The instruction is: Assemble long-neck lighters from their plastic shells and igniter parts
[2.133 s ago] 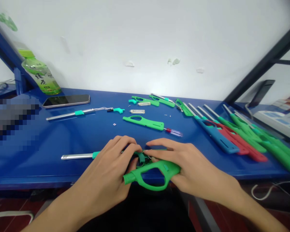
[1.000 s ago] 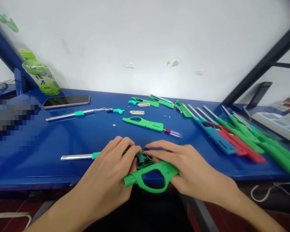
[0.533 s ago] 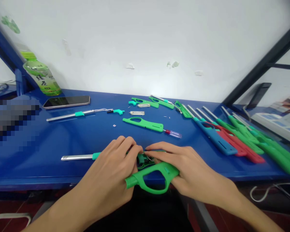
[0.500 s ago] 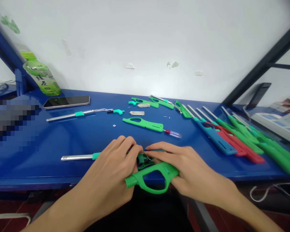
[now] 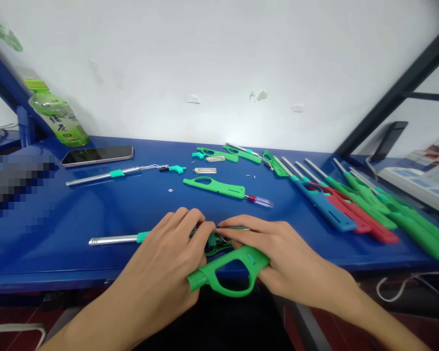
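Btm ctr: L hand (image 5: 168, 263) curled over opened lighter w/ metal tube (image 5: 113, 240); R hand (image 5: 289, 258) holds green shell (image 5: 250, 261), fingertips at same lighter; exact pinch hidden. Mid-frame: green casing (image 5: 227, 188) on desk (image 5: 131, 204), screwdriver (image 5: 261, 201) at its R end. Upper L: phone (image 5: 98, 155), bottle (image 5: 60, 119).

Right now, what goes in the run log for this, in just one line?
left hand: holding opened lighter | right hand: holding green shell half | screwdriver: on blue table | bottle: behind phone
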Tool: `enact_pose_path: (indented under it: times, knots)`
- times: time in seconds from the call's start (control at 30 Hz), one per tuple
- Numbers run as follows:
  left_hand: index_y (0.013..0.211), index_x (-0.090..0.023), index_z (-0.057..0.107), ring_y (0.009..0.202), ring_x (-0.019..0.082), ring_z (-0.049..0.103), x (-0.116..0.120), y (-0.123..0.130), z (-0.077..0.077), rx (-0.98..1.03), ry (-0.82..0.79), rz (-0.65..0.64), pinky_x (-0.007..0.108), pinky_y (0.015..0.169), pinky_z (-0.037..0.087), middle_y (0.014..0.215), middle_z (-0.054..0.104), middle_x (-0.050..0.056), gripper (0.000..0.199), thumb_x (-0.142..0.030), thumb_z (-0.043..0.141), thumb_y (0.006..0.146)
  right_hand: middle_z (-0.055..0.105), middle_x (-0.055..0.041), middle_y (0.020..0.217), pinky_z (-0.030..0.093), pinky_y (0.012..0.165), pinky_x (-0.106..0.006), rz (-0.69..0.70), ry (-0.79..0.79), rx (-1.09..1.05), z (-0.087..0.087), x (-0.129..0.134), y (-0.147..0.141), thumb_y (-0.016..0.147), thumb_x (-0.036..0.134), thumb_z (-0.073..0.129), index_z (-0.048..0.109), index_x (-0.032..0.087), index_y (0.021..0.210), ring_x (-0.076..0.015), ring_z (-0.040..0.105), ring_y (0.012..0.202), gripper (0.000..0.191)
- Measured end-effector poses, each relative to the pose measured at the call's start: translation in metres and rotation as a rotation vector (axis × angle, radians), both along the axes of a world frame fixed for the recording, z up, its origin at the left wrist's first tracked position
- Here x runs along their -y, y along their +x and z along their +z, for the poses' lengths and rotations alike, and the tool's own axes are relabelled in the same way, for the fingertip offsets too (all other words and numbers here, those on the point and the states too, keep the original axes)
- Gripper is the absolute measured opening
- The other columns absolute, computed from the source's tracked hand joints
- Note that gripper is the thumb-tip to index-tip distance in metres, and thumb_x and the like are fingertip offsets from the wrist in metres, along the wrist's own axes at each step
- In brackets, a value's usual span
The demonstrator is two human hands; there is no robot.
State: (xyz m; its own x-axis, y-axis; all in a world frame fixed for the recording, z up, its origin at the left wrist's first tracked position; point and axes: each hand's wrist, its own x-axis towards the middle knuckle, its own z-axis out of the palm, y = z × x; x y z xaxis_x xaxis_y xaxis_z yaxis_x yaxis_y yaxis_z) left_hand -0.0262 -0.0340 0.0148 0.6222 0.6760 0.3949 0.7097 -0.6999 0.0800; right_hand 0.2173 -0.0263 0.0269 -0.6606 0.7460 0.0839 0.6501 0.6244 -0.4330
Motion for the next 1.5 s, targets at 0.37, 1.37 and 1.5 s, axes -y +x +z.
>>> enact_pose_path:
  times: [0.37,1.37,1.5]
  knots:
    - [0.106,-0.016,0.063,0.091,0.028,0.06,-0.001,-0.003,0.004,0.013,-0.016,-0.035,0.048,0.081,0.058,0.103,0.063,0.012,0.036,0.0,0.044,0.08,0.061,-0.0004,0.155,0.055,0.11,-0.04,0.018,0.031,0.002,-0.002,0.0,0.0,0.076,0.004,0.048,0.061,0.03,0.15,-0.0245,0.07,0.127,0.079]
    - [0.115,-0.015,0.061,0.098,0.027,0.059,-0.003,-0.007,-0.006,0.121,-0.036,-0.07,0.044,0.086,0.054,0.109,0.061,0.011,0.024,-0.008,0.042,0.102,0.064,-0.0014,0.155,0.061,0.104,-0.04,0.035,0.176,0.004,-0.01,0.0,0.001,0.069,0.006,0.046,0.061,0.028,0.153,-0.0252,0.07,0.131,0.088]
    - [0.118,-0.017,0.061,0.094,0.026,0.06,-0.003,-0.008,-0.005,0.141,-0.023,-0.072,0.04,0.078,0.053,0.107,0.062,0.01,0.032,-0.005,0.038,0.098,0.065,0.0004,0.153,0.061,0.104,-0.039,0.031,0.156,0.003,-0.01,0.0,0.0,0.071,0.006,0.046,0.061,0.028,0.152,-0.0239,0.071,0.129,0.086]
